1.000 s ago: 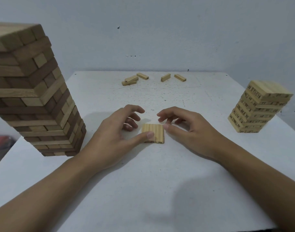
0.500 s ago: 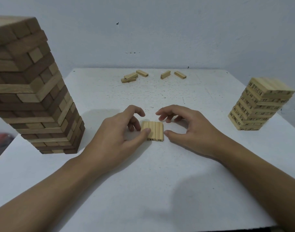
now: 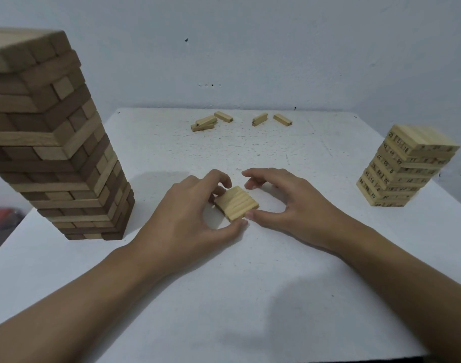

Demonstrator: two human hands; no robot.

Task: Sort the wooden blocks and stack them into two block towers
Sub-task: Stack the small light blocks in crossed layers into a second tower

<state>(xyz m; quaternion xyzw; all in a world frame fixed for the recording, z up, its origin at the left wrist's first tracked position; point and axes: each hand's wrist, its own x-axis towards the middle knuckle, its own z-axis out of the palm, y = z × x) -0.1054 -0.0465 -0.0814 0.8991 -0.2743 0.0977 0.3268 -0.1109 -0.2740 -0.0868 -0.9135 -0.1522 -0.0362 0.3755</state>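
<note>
Both towers stand: a big tower point(image 3: 54, 142) on the left and a small tower point(image 3: 407, 166) of numbered blocks on the right. I judge the task nearly done, with 5 loose blocks point(image 3: 206, 123) at the far edge of the tabletop point(image 3: 250, 297) and a row point(image 3: 236, 203) at centre to place. The left hand point(image 3: 187, 213) has its grip clamped on the row, thumb near, fingers far. The right hand point(image 3: 297, 205) touches the row's corner with its thumb only, its grip apart.

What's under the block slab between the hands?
Only white table shows around the block slab. Left hand pinches it, right hand touches its near corner. Its underside is hidden.
</note>
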